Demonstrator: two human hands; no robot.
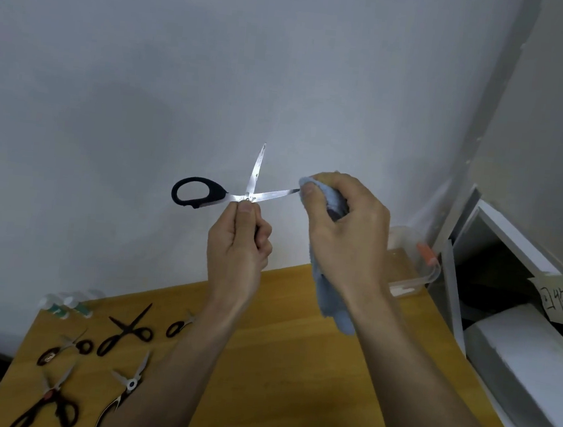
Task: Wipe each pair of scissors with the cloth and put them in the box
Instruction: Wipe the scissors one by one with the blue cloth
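Box (408, 277) mostly behind right forearm (399, 328)

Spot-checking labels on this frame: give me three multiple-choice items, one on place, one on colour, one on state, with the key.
1. Where is the clear plastic box?
A. at the table's far right corner
B. by the small bottles
C. under the table

2. What colour is the cloth?
A. red
B. light blue
C. black

3. How are the blades of the held scissors?
A. closed
B. spread open
C. fully wrapped in cloth

Key:
1 A, it sits on the wooden table behind the right hand.
2 B, blue fabric shows in that hand and hangs below it.
3 B, the blades form a V above the left hand, one tip going into the cloth.
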